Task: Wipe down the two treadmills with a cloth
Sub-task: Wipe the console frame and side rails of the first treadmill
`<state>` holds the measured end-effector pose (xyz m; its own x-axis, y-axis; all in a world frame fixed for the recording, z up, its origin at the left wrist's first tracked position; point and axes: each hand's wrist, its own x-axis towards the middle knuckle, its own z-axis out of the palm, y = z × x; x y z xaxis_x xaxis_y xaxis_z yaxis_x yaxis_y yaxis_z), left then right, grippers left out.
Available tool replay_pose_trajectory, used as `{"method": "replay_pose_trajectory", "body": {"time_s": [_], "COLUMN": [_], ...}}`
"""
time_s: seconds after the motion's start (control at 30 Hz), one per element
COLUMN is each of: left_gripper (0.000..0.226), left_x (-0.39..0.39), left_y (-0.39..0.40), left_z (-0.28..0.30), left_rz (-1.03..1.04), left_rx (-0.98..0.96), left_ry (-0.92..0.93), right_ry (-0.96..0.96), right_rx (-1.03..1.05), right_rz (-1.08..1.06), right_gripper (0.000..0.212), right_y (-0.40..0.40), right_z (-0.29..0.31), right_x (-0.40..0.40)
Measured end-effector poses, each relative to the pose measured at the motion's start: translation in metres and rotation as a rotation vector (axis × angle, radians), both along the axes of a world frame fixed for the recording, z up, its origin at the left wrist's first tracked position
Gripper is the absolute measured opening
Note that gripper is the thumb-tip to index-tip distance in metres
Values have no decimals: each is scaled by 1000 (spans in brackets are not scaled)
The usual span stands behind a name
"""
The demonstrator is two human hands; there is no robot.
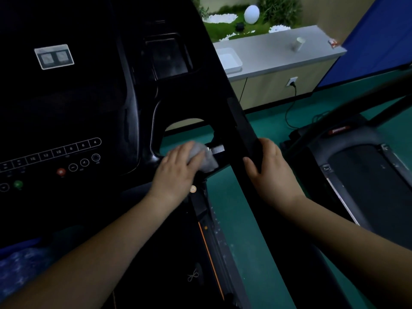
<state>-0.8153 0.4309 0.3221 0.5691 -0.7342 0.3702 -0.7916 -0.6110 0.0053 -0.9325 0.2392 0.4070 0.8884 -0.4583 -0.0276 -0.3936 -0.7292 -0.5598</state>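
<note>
Presently, items listed left to right.

Near treadmill (73, 103): black console filling the left half of the view, with a row of speed keys, one red and one green button, and a recessed holder at upper centre. Dust shows pale in the holder, so that part looks unwiped.

Left hand (176, 172): its grip is pressed down over the cloth (206, 157), fingers curled onto the wad, which lies against the short crossbar between console and side rail. Judged step: wiping that bar.

Cloth: small, grey-white, crumpled, mostly under the fingers, one end showing to the right.

Handrail (245, 134): black bar running diagonally down from upper centre.

Right hand (270, 172): its grip is closed around the handrail from the right, thumb on the near face, apparently steadying.

Tabletop (278, 54): grey, against the far wall, carrying a white tray and a paper cup.

Second treadmill (365, 175): lower right, on the green floor, well apart from both hands, with nothing touching it.

Progress, as judged: work sits on the first machine's right side; the belt deck below shows specks along its edge, and the second machine seems wholly left to do.
</note>
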Motion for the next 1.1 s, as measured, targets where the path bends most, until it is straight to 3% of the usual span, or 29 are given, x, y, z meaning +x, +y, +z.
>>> {"method": "replay_pose_trajectory", "body": {"time_s": [0.13, 0.23, 0.33, 0.43, 0.5, 0.53, 0.6, 0.67, 0.73, 0.87, 1.0, 1.07, 1.1], "left_gripper": [46, 50, 38, 35, 37, 35, 31, 32, 31, 23, 18, 19, 22], "left_x": [2, 7, 5, 8, 10, 11, 15, 22, 28, 16, 0, -5, -7], "left_y": [19, -21, -63, -65, -50, -43, -44, -61, -80, -77, -50, -43, -42], "left_z": [2, 14, 27, 36, 38, 39, 37, 40, 44, 41, 32, 30, 31], "left_rz": [90, 94, 37, 45, 162, 234, 312, 262, 205, 135, -241, -300, -233], "left_rx": [52, 47, 15, -293, -509, -514, -262, -40, -1, -68, -68, -141, -285], "left_ry": [145, 277, 393, 587, 581, 552, 513, 521, 539, 456, 365, 459, 526], "right_ry": [8, 11, 0, 3, 15, 21, 27, 30, 34, 38, 32, 34, 35], "right_rx": [15, 16, 15, 9, 4, -1, -13, -20, -27, -34, -27, -29, -30], "right_rz": [-5, -8, -18, -20, -20, -21, -22, -24, -25, -27, -30, -34, -35], "right_gripper": [51, 49, 49, 50, 50, 51, 51, 52, 52, 51, 50, 50, 50], "right_y": [1, 1, 1, 0, 1, 1, 2, 2, 1, 1, 1, 1, 1], "right_z": [0, 0, -1, -1, -1, 0, -1, -1, -1, -2, -2, -2, -1], "right_x": [0, 1, 1, 2, 1, 1, 0, 1, 2, 2, 3, 3, 2]}}
